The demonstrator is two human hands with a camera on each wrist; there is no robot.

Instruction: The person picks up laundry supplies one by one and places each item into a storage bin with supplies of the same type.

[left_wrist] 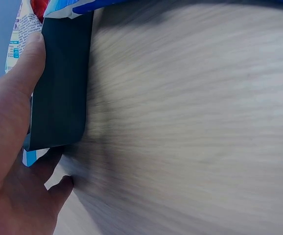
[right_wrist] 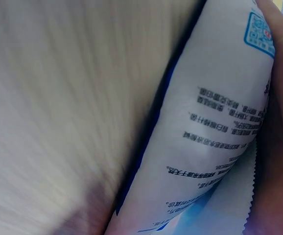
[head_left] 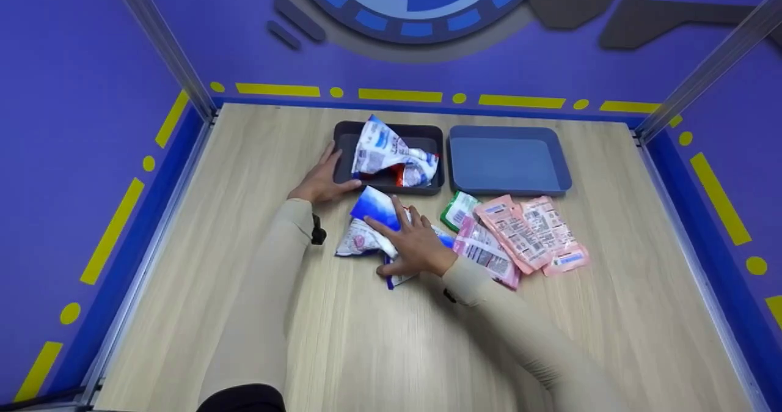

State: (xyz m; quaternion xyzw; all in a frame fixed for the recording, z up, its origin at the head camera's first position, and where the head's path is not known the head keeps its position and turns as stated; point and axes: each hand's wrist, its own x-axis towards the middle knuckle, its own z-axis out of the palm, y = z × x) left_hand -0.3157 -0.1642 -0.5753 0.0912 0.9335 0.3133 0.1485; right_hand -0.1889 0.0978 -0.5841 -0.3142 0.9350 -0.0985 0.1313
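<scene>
In the head view my left hand (head_left: 321, 181) rests against the front-left corner of a dark grey tray (head_left: 346, 132), fingers spread. The left wrist view shows its thumb along the rim and its fingers beside the wall. A crumpled white and blue packet (head_left: 377, 146) and another with some red lie in that tray. My right hand (head_left: 421, 246) lies spread over a small pile of blue and white packets (head_left: 374, 207) before the tray. In the right wrist view a white printed packet (right_wrist: 195, 127) lies close against that hand; part of the pile is hidden.
A blue-grey tray (head_left: 510, 158) stands right of the dark one. In front of it are a green and white packet (head_left: 461, 210), a pink packet (head_left: 489, 253) and two peach-coloured packets (head_left: 519, 238) that overlap. Blue panels (head_left: 55, 125) wall in the wooden table (head_left: 244, 149).
</scene>
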